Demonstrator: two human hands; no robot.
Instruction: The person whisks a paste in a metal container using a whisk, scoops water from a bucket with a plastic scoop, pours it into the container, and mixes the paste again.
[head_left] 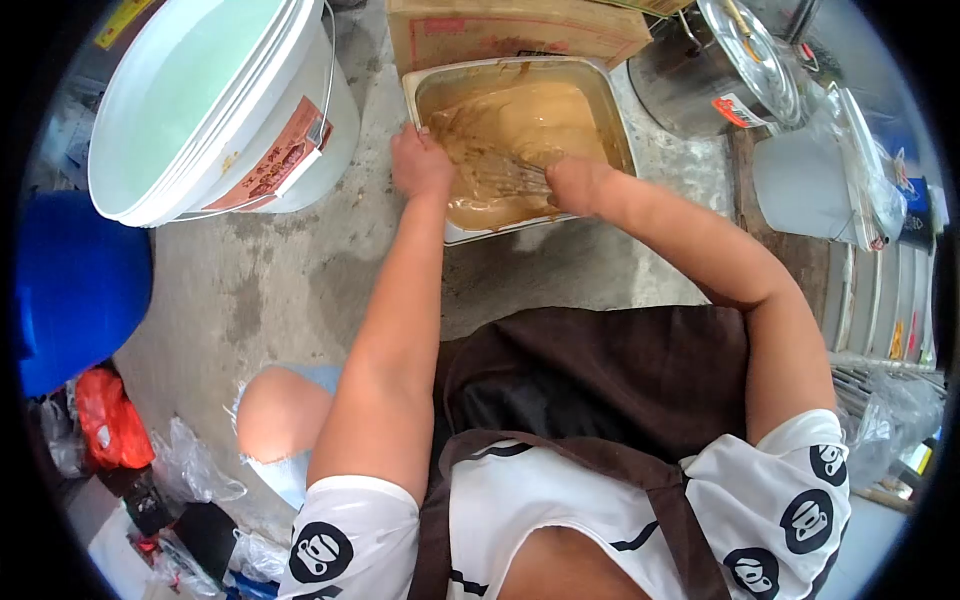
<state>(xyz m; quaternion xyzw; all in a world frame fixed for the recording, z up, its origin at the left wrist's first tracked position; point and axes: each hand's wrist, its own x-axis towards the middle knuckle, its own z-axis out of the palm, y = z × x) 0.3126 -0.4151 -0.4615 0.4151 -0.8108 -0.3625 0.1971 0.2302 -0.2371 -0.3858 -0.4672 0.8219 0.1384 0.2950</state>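
A rectangular metal pan (622, 130) on the concrete floor holds a thick, light-brown batter-like mixture (560, 108). My left hand (421, 163) is closed on the pan's left rim. Toward the pan's near right side, my right hand (580, 186) is wrapped round the handle of a wire whisk (515, 180). The whisk's wires point left into the mixture, and its tip is hard to make out there. Most of the handle is hidden by my fingers.
A white bucket (330, 170) of pale liquid stands left of the pan, with a blue barrel (80, 290) farther left. Behind the pan is a cardboard box (500, 35). A lidded metal pot (680, 90) and a translucent plastic container (800, 185) are at the right.
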